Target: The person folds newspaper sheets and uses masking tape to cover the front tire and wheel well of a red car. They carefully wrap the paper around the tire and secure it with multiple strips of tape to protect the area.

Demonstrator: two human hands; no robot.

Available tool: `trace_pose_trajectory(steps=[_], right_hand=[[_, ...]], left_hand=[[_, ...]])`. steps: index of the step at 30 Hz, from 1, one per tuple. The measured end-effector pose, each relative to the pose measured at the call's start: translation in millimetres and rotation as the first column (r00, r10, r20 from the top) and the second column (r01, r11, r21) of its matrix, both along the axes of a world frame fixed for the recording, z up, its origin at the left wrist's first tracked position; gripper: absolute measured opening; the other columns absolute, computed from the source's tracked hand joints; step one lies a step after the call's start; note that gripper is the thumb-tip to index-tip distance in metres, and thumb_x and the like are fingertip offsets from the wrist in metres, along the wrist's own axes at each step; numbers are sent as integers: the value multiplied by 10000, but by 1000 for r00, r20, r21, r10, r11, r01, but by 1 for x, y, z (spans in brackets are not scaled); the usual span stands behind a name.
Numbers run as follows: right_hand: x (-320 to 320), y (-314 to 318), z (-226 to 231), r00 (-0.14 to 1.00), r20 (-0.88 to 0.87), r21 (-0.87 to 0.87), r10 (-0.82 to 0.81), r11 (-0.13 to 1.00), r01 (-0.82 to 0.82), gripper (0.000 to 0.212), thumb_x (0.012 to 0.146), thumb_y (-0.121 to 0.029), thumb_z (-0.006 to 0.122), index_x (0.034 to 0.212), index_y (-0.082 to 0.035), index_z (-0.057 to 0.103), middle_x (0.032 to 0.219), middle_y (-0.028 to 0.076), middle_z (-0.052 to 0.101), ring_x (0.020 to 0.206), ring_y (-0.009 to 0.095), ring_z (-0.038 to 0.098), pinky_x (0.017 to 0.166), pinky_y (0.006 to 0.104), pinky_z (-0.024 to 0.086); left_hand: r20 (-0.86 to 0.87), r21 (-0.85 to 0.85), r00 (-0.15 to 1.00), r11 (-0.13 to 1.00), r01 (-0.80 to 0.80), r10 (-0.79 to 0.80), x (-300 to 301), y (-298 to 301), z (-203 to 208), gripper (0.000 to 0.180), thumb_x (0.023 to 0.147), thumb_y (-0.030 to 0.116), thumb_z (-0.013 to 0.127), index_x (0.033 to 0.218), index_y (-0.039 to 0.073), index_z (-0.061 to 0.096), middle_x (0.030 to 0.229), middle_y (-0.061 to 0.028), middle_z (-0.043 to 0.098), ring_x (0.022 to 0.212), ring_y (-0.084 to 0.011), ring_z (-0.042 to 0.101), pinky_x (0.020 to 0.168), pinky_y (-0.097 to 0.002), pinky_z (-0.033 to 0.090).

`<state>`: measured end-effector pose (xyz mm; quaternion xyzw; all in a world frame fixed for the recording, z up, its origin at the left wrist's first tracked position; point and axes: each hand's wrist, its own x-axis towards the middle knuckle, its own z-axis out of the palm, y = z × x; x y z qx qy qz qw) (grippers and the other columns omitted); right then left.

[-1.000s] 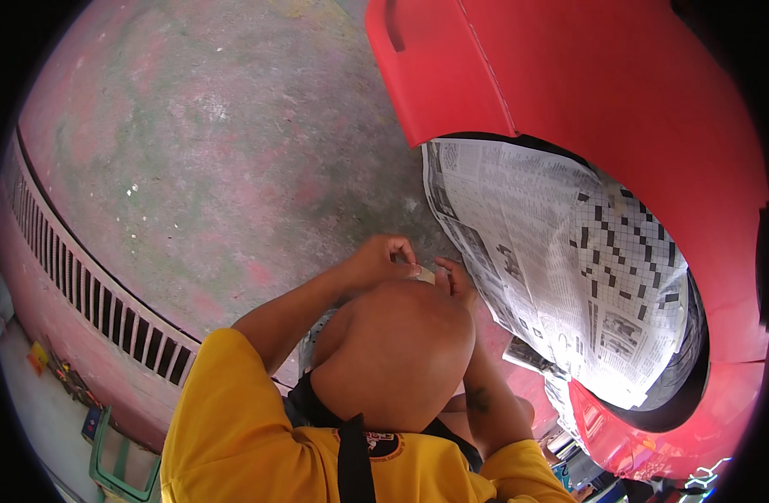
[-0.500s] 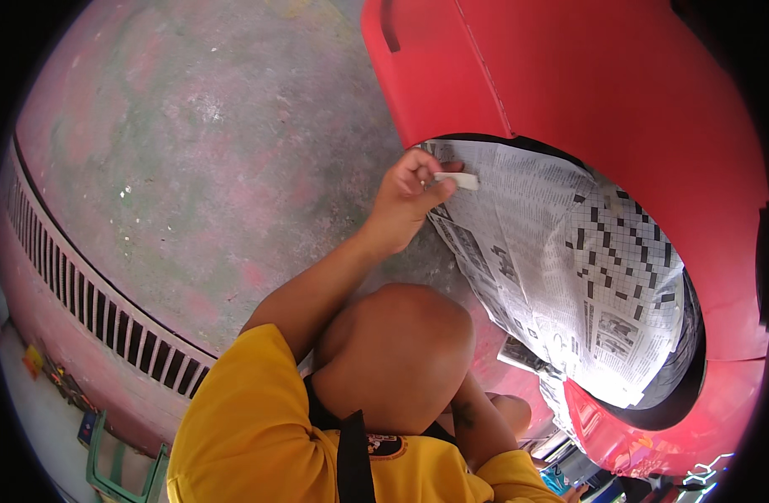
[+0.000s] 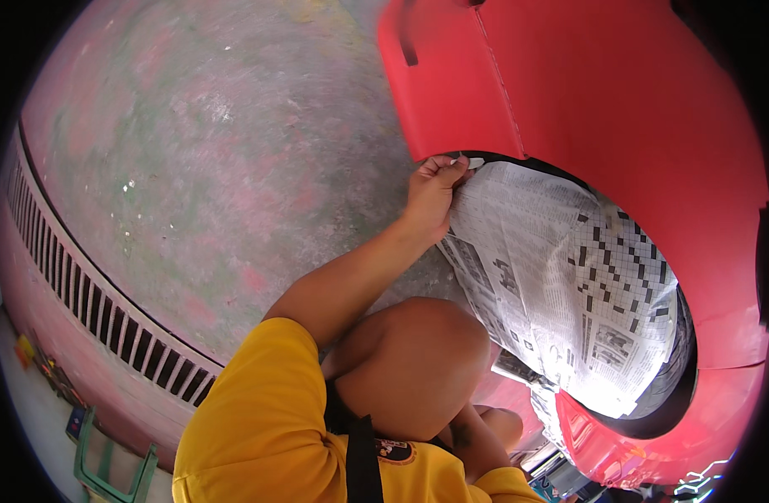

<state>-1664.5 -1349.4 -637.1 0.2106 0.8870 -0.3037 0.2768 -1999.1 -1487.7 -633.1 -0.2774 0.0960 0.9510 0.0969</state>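
My left hand point(image 3: 433, 191) reaches up to the front lower corner of a red car body panel point(image 3: 452, 105), its fingers pinched around a small white strip point(image 3: 477, 163), perhaps tape. The strip lies along the dark edge of the wheel arch, beside the top corner of a newspaper sheet point(image 3: 531, 226). That sheet covers most of a wheel, and part of the black tire point(image 3: 671, 379) shows past its far edge. Behind my raised knee point(image 3: 418, 352) my right forearm point(image 3: 478, 440) goes down, and the hand itself is hidden.
The red fender point(image 3: 602, 84) curves over the wheel at right. A concrete floor point(image 3: 233, 168) with pink and green stains spreads left, crossed by a slotted drain grate point(image 3: 108, 314). A green frame point(image 3: 116, 479) stands at lower left.
My left hand has moved right and closer to the wheel arch, carrying the white strip from over the newspaper to the arch edge. The newspaper's top corner looks folded or pushed in.
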Motion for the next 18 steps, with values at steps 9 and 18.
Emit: trace_pose_trajectory(steps=[9,18], right_hand=[[6,8,4,999,19,16,33,999,-33,400,939,-360,680,1266,-131,694,1047,235,760,918,405,747,775,500,580],[5,13,9,999,10,21,46,999,-46,410,935,-368,683,1268,-129,693,1055,234,759,925,409,745,781,502,580]], left_hand=[[222,-324,974,939,119,-47,-16,3,45,273,865,77,880,919,51,613,888,-26,661,810,-106,610,747,-291,512],[172,-472,985,879,71,13,-29,21,26,402,856,48,873,1094,39,549,950,-86,649,834,-198,657,720,-371,558]])
